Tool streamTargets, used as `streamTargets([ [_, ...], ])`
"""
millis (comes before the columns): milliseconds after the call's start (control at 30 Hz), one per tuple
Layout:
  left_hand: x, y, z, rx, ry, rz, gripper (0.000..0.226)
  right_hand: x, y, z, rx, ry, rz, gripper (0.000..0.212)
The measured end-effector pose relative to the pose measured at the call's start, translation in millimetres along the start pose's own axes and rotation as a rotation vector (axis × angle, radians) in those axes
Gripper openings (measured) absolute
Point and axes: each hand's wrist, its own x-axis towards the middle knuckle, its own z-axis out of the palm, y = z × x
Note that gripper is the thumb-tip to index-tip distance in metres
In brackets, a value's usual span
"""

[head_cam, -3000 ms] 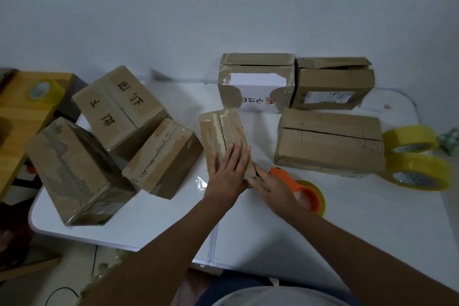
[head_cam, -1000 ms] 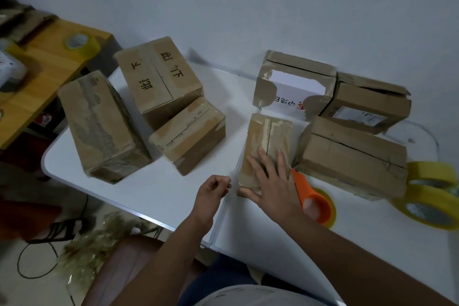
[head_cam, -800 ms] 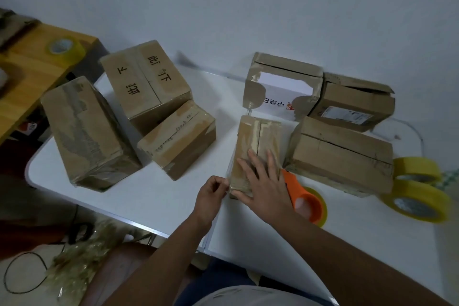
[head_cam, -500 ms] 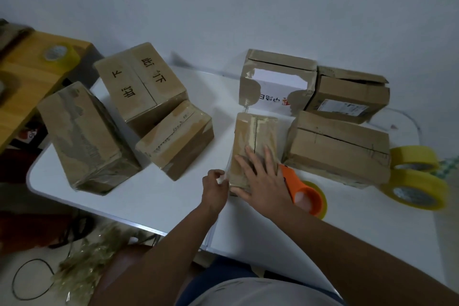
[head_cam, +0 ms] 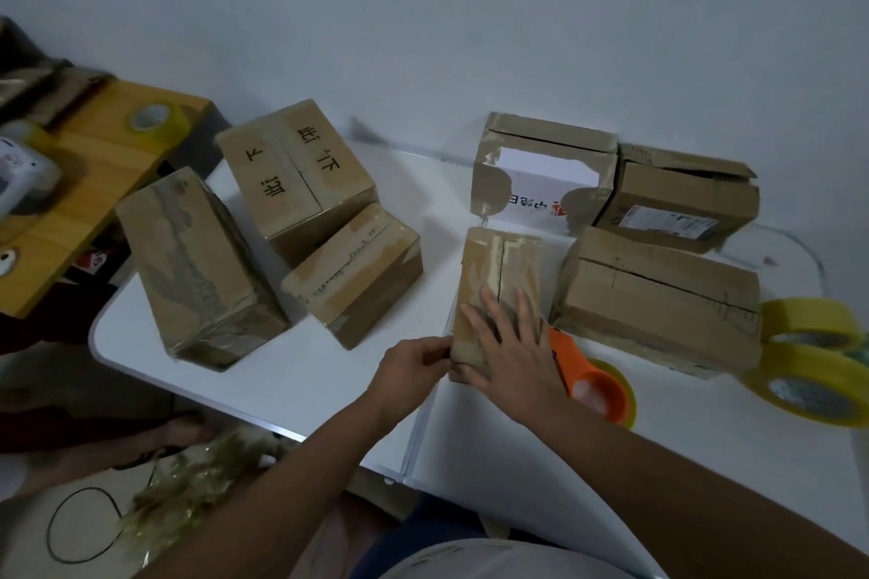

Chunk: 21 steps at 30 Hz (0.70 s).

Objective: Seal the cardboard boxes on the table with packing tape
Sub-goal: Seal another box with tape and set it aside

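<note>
A small narrow cardboard box [head_cam: 498, 268] lies in the middle of the white table [head_cam: 291, 371], with glossy clear tape along its top. My right hand [head_cam: 512, 343] lies flat on its near end with straight fingers. My left hand [head_cam: 414, 367] has its fingers curled at the box's near left corner, where it seems to pinch the tape's end. An orange tape dispenser [head_cam: 592, 381] with a yellow roll lies just right of my right hand.
Three taped boxes [head_cam: 197, 268] [head_cam: 296, 174] [head_cam: 352, 273] stand at the left. Three more boxes [head_cam: 541, 169] [head_cam: 682, 197] [head_cam: 658, 301] stand at the back right. Two yellow tape rolls [head_cam: 809, 371] lie at the right edge. A wooden side table [head_cam: 94, 174] with another roll stands far left.
My right hand has gone from the box's near corner onto its top, replacing my left. My left hand, curled in the air a second ago, has moved onto the box's near left corner.
</note>
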Motion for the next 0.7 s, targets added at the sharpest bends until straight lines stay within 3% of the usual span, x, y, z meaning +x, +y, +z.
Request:
streamTargets([
  [100, -0.7, -6.3, -5.4, 0.022, -0.045, 0.093, 0.028, -1.2, 0.1, -0.6, -0.003, 0.022, -0.019, 0.089],
  [233, 3.7, -16.5, 0.9, 0.111, 0.037, 0.153, 0.021, -2.5, 1.5, -0.9, -0.03, 0.019, -0.032, 0.093],
  [367, 9.3, -21.7, -10.2, 0.381, 0.015, 0.274, 0.035, -2.8, 2.7, -3.4, -0.014, 0.019, -0.038, 0.092],
  [467, 20.2, -32.1, -38.4, 0.641, 0.279, 0.389, 0.039, -1.5, 4.1, -5.1, 0.022, 0.004, -0.045, 0.092],
  [533, 25.5, -37.1, -56.0, 0.815, 0.46, 0.277, 0.031, 0.2, 5.3, -6.5, 0.026, 0.0, -0.045, 0.092],
  [567, 27.2, -38.2, -61.1, 0.881, 0.474, 0.194, 0.031, 1.5, 6.3, -7.3, 0.029, 0.001, -0.048, 0.092],
  [700, 36.5, -27.0, -57.2, 0.996, 0.341, 0.106, 0.051, 10.9, 14.7, -11.1, 0.081, -0.018, -0.076, 0.093],
])
